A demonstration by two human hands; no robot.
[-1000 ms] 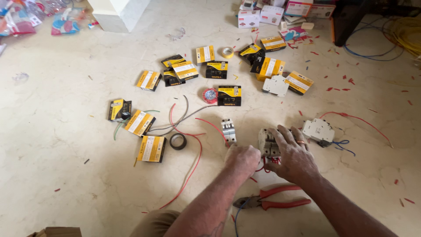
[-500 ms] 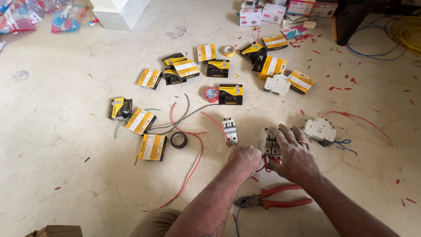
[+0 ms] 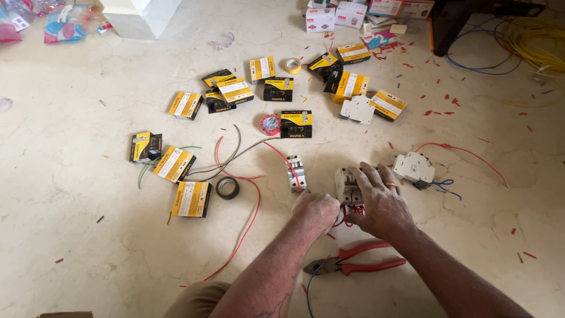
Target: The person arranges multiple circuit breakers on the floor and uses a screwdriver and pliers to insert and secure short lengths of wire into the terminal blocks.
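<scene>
Pale marble floor (image 3: 88, 235) spreads under scattered yellow-and-black boxes (image 3: 190, 198). Landmark: the grey circuit breaker (image 3: 347, 184) on the floor. The right hand (image 3: 381, 200) lies spread over its right side, fingers pressing it down. The left hand (image 3: 316, 211), just left of it, is curled into a fist around red wire (image 3: 344, 219) at its base. Red-handled pliers (image 3: 353, 265) lie below it; a second breaker (image 3: 296, 173) stands just left, a black tape roll (image 3: 227, 188) farther left.

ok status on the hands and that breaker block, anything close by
Right hand flat over grey breaker block. Left hand fisted at its red wires. Red pliers lie near the wrists.
</scene>
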